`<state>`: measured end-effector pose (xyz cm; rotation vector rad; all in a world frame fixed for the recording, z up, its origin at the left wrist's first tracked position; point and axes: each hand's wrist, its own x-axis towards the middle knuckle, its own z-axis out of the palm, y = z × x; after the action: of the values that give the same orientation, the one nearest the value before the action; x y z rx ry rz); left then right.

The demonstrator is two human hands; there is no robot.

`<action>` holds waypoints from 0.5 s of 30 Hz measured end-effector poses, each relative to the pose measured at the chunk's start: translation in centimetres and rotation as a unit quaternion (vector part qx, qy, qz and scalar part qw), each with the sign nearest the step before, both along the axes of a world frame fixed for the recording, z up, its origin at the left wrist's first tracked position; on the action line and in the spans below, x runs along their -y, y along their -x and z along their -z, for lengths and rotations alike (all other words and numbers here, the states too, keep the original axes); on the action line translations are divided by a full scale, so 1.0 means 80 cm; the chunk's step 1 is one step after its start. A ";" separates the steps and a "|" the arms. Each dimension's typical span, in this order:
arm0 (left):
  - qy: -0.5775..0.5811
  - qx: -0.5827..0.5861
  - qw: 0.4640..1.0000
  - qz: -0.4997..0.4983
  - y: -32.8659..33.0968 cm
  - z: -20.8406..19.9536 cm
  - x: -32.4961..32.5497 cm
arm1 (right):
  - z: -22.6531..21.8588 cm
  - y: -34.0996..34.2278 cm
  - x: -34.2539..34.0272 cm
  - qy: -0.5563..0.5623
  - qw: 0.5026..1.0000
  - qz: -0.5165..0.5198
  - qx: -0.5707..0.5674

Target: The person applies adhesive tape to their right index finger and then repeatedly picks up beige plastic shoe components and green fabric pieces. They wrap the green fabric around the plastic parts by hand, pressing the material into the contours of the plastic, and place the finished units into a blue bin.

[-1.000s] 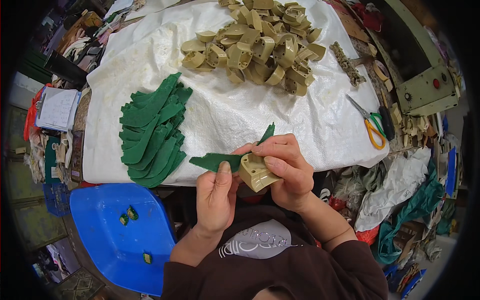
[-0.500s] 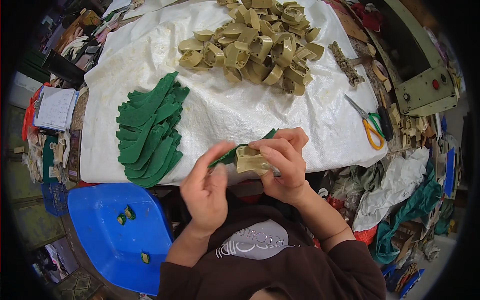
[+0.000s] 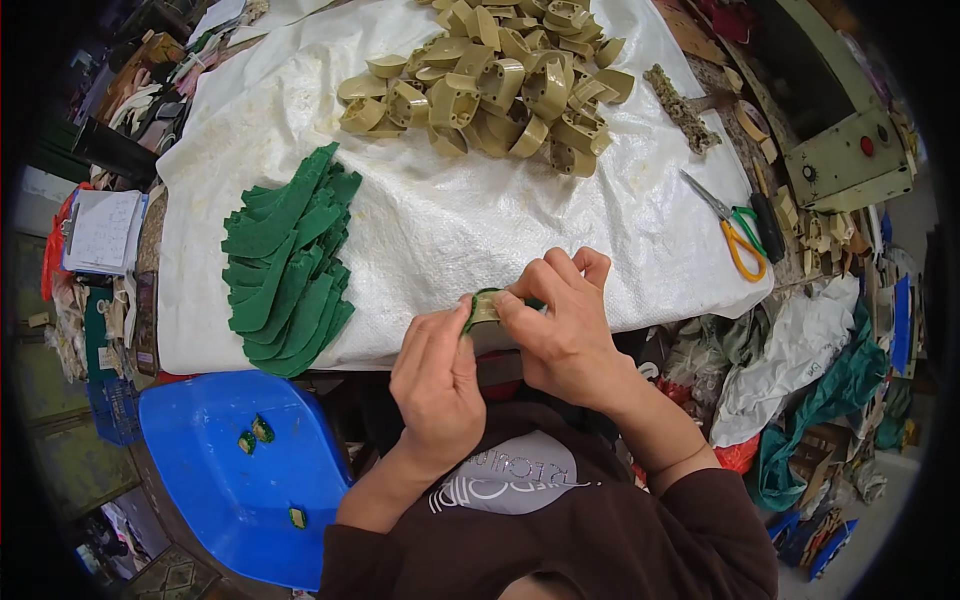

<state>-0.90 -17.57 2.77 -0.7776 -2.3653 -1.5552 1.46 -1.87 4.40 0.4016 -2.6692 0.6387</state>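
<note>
Between my two hands, over the near edge of the white sheet, is a tan shoe heel (image 3: pixel 486 308) with a green suede-like strip (image 3: pixel 487 291) wrapped around its far side and ends. My left hand (image 3: pixel 437 385) is closed, pinching the strip against the heel's left end. On the other side, my right hand (image 3: pixel 562 335) grips the heel's right end, its thumb pressing near the top. The fingers hide much of the heel. A fanned stack of green strips (image 3: pixel 290 265) lies to the left, and a heap of bare tan heels (image 3: pixel 500 90) lies farther off.
At the lower left sits a blue plastic tub (image 3: pixel 215 490) with green-covered heels (image 3: pixel 263 428) inside. Scissors (image 3: pixel 735 235) with orange and green handles rest at the right edge of the white sheet (image 3: pixel 420 220). Beyond stands a pale green machine (image 3: pixel 850 165).
My left hand has come in from beside the heel and now pinches the green strip at its left end. The strip's loose ends are folded closer around the heel. The view has shifted slightly.
</note>
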 end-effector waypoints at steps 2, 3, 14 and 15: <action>0.024 -0.038 0.999 -0.014 -0.005 0.000 -0.005 | 0.007 0.004 -0.003 0.035 0.999 -0.005 -0.023; 0.013 -0.027 0.999 -0.010 -0.004 0.001 -0.002 | 0.011 0.006 -0.006 0.062 0.998 -0.015 -0.031; -0.106 -0.062 0.991 0.051 0.023 0.019 -0.002 | 0.019 0.002 -0.010 0.284 0.951 -0.116 0.026; -0.098 -0.069 0.992 0.047 0.021 0.017 -0.002 | 0.017 0.001 -0.009 0.278 0.952 -0.124 0.043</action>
<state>-2.55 -17.38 1.45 -0.9287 -2.0694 -1.6811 1.39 -1.12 3.01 0.5552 -2.3844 1.4608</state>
